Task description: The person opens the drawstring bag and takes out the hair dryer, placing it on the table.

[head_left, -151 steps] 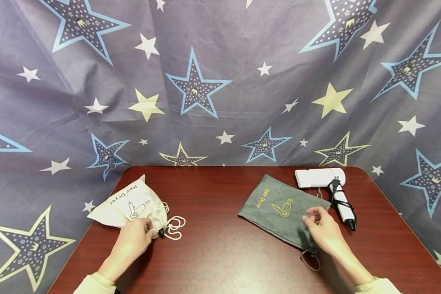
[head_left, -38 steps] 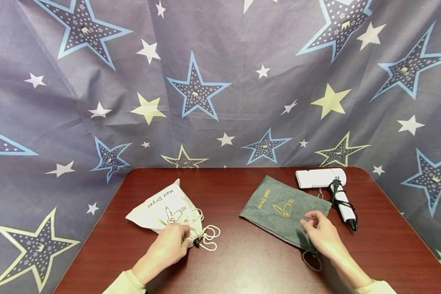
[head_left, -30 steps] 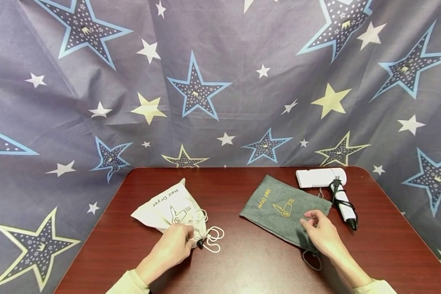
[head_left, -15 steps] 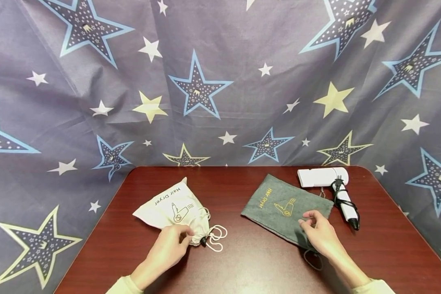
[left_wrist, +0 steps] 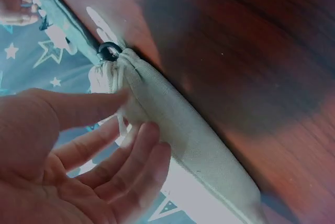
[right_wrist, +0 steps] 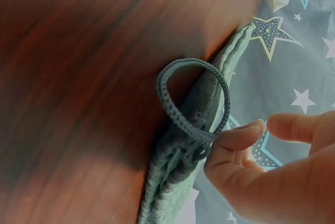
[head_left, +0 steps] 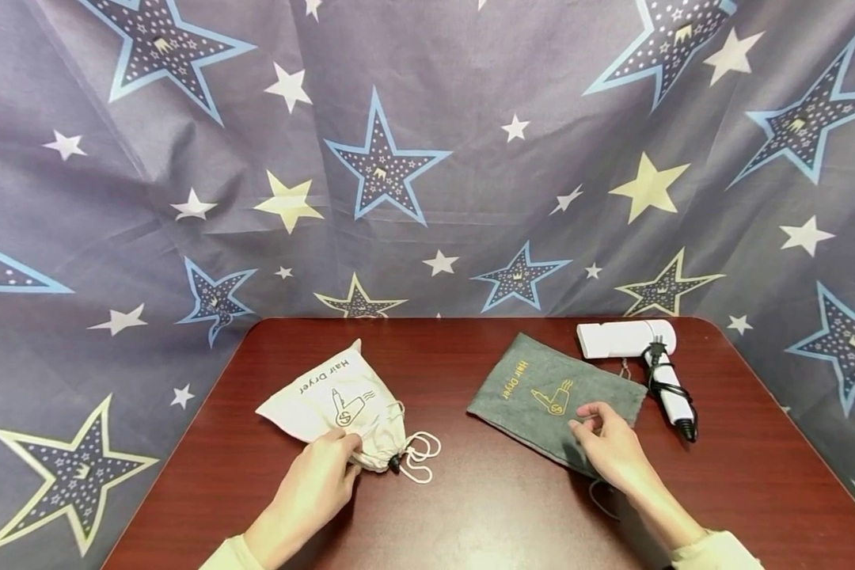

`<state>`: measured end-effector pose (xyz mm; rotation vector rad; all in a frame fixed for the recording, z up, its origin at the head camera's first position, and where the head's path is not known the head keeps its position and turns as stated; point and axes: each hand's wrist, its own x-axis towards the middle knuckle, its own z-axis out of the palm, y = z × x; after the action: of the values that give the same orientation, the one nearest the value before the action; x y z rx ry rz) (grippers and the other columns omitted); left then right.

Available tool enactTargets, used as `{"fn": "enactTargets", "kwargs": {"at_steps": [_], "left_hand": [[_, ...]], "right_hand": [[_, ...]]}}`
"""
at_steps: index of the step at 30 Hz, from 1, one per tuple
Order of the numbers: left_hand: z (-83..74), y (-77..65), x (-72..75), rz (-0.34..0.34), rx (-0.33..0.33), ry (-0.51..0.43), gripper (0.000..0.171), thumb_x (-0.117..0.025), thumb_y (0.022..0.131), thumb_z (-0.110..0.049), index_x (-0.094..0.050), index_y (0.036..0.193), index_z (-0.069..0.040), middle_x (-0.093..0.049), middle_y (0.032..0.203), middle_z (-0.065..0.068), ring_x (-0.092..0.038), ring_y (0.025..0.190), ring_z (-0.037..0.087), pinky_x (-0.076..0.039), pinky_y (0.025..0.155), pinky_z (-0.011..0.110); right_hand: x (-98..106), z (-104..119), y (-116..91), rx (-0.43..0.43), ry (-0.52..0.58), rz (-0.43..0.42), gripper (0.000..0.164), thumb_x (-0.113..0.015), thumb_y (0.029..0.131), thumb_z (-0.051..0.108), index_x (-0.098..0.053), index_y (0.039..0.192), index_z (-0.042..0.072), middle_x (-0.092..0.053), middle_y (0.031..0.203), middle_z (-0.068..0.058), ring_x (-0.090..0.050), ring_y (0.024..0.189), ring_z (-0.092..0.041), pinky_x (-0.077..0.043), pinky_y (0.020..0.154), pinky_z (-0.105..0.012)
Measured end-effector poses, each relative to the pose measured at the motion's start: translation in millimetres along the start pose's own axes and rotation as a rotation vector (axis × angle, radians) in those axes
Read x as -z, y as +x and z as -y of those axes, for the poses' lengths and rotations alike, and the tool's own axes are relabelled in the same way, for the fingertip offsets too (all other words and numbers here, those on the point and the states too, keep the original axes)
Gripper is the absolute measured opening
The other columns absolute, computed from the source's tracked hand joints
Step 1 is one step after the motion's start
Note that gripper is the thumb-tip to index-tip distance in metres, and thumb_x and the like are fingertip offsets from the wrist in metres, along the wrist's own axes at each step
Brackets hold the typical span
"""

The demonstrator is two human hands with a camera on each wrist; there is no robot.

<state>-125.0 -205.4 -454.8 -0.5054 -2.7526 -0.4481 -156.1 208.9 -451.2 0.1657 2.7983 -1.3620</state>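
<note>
A cream drawstring bag (head_left: pixel 342 404) printed "Hair Dryer" lies left of the table's middle. Its white cord and black toggle (head_left: pixel 395 461) point right. My left hand (head_left: pixel 317 475) is at the bag's near edge; in the left wrist view its thumb and loosely bent fingers (left_wrist: pixel 138 150) stand apart, pinching nothing. To the right lies a flat grey drawstring bag (head_left: pixel 541 380) with gold lettering. My right hand (head_left: pixel 613 447) hovers at its near right end, fingers loosely curled around nothing. The grey cord loop (right_wrist: pixel 162 90) shows close by in the right wrist view.
At the back right corner lies a white hair dryer (head_left: pixel 620 340), its black cable wound around the handle. A star-patterned cloth (head_left: pixel 427 158) hangs behind the dark red wooden table (head_left: pixel 456 507).
The cream bag has slid right toward the middle of the table with my left hand. That hand has since let go and drawn slightly back. The grey bag and hair dryer have stayed put.
</note>
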Motion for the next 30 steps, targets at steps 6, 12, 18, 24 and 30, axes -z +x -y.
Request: {"fn": "enactTargets", "kwargs": {"at_steps": [6, 12, 18, 24, 30], "left_hand": [[0.3, -0.5, 2.7, -0.028, -0.023, 0.101, 0.026, -0.075, 0.079, 0.004, -0.060, 0.077, -0.017, -0.054, 0.073, -0.004, -0.065, 0.066, 0.026, -0.048, 0.050, 0.042], [-1.7, -6.9, 5.7, -0.027, -0.078, 0.137, 0.028, -0.083, 0.077, -0.006, -0.058, 0.077, -0.018, -0.052, 0.079, -0.002, -0.063, 0.072, 0.027, -0.049, 0.052, 0.043], [-3.4, -5.6, 4.6, -0.070, -0.290, 0.106, 0.028, -0.089, 0.073, -0.012, -0.063, 0.080, -0.019, -0.055, 0.103, 0.004, -0.056, 0.097, 0.026, -0.049, 0.071, 0.044], [-7.3, -6.6, 0.9, -0.038, -0.440, 0.070, 0.023, -0.089, 0.081, -0.023, -0.065, 0.083, -0.022, -0.059, 0.120, 0.005, -0.051, 0.123, 0.031, -0.046, 0.091, 0.051], [-9.5, -7.2, -1.8, -0.041, -0.488, 0.058, 0.030, -0.083, 0.086, -0.037, -0.058, 0.078, -0.024, -0.057, 0.108, -0.004, -0.052, 0.117, 0.025, -0.041, 0.096, 0.049]], "right_hand": [[-3, 5, 2, 0.006, 0.007, 0.020, 0.032, -0.063, 0.104, 0.018, -0.058, 0.127, -0.003, -0.063, 0.098, -0.009, -0.053, 0.074, -0.018, -0.043, 0.067, -0.034], [-8, 10, 2, 0.009, 0.016, 0.045, 0.032, -0.063, 0.104, 0.020, -0.059, 0.128, -0.001, -0.063, 0.101, -0.008, -0.054, 0.076, -0.018, -0.044, 0.070, -0.036], [-13, 17, 3, 0.018, 0.014, 0.059, 0.032, -0.063, 0.104, 0.020, -0.060, 0.128, -0.001, -0.063, 0.102, -0.008, -0.054, 0.079, -0.019, -0.044, 0.070, -0.037], [-19, 23, 3, 0.044, 0.028, 0.063, 0.031, -0.063, 0.104, 0.019, -0.061, 0.128, 0.000, -0.065, 0.102, -0.007, -0.056, 0.081, -0.018, -0.045, 0.072, -0.037], [-23, 27, 2, 0.043, 0.046, 0.079, 0.031, -0.062, 0.104, 0.020, -0.060, 0.129, 0.000, -0.063, 0.103, -0.008, -0.056, 0.081, -0.018, -0.045, 0.070, -0.037]]}}
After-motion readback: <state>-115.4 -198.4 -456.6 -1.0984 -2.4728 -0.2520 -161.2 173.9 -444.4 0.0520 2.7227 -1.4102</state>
